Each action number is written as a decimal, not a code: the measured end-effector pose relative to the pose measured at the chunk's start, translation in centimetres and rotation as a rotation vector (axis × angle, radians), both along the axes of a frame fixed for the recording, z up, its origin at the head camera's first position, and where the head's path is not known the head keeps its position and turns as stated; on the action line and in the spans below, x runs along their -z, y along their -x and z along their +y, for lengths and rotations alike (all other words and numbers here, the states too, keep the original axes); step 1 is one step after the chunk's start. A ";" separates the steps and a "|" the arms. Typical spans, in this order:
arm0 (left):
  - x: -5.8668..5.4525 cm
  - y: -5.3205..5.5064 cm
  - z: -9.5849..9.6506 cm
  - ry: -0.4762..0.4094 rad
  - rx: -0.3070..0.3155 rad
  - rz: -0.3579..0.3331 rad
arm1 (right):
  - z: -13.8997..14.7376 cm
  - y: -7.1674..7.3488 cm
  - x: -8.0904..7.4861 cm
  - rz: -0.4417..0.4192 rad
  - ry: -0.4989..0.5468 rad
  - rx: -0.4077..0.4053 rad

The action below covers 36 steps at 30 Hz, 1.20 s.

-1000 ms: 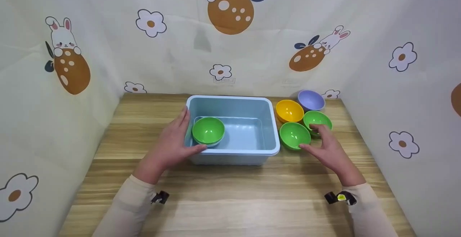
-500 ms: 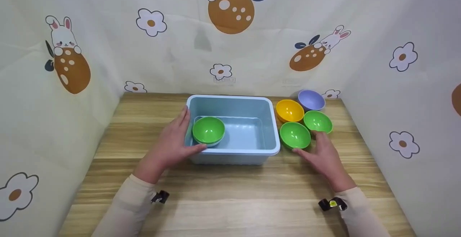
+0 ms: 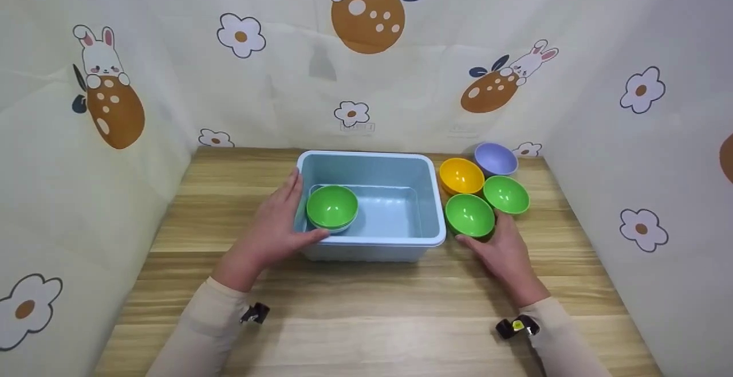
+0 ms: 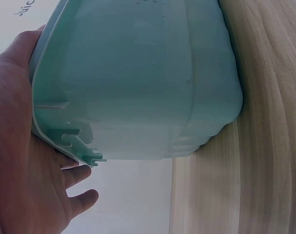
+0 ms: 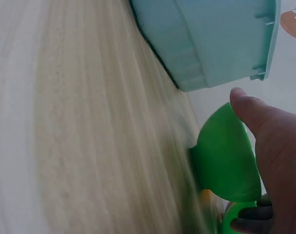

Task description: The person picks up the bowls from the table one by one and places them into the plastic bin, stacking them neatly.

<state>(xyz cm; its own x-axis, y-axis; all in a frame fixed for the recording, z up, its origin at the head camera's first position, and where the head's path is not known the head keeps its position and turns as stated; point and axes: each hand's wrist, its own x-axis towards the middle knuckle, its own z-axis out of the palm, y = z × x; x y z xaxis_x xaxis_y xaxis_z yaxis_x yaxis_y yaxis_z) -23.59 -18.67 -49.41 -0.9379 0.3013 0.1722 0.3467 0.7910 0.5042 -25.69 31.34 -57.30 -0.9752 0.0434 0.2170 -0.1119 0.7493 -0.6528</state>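
Note:
In the head view my left hand (image 3: 269, 225) rests on the left front corner of a light blue plastic bin (image 3: 372, 242), thumb along the front rim and fingers along the left side. The left wrist view shows these fingers (image 4: 79, 202) nearly straight outside the bin wall. Inside the bin at the left sits a green bowl (image 3: 332, 206), stacked on a pale one. My right hand (image 3: 507, 254) holds another green bowl (image 3: 469, 215) by its near and right sides, just right of the bin. In the right wrist view its thumb lies along that bowl's rim.
Behind the held bowl stand an orange bowl (image 3: 461, 176), a purple bowl (image 3: 496, 159) and a further green bowl (image 3: 507, 195), close together. Everything stands on a wood-grain table (image 3: 366, 314). Patterned cloth walls (image 3: 275, 85) enclose the back and sides.
My right hand has moved left from between the two green bowls and come round the nearer one. My left hand has stayed on the bin, and the bowls keep their places.

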 end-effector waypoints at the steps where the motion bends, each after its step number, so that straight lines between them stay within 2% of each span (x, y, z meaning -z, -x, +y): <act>1: 0.0 0.0 0.0 0.003 -0.001 0.002 | -0.1 0.1 0.2 0.003 0.005 0.008; 6: 0.1 0.0 0.0 0.007 -0.003 0.003 | -0.6 0.3 0.7 0.011 0.030 0.044; 15: 0.2 0.0 0.1 0.009 -0.004 0.001 | -1.3 0.5 1.0 -0.035 0.046 0.104; 20: -0.1 -0.1 0.1 -0.011 0.000 0.000 | -1.3 0.5 1.4 -0.012 0.083 0.112; 36: -0.1 0.0 -0.1 -0.016 -0.002 -0.006 | -1.4 0.6 1.6 -0.023 0.146 0.101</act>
<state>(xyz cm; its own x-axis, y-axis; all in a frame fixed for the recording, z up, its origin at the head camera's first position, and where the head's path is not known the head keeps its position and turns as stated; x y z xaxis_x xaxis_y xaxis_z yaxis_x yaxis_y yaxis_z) -23.64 -18.72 -49.28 -0.9396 0.2964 0.1712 0.3417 0.7835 0.5190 -26.34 29.90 -58.87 -0.9688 0.1712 0.1792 -0.0246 0.6532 -0.7568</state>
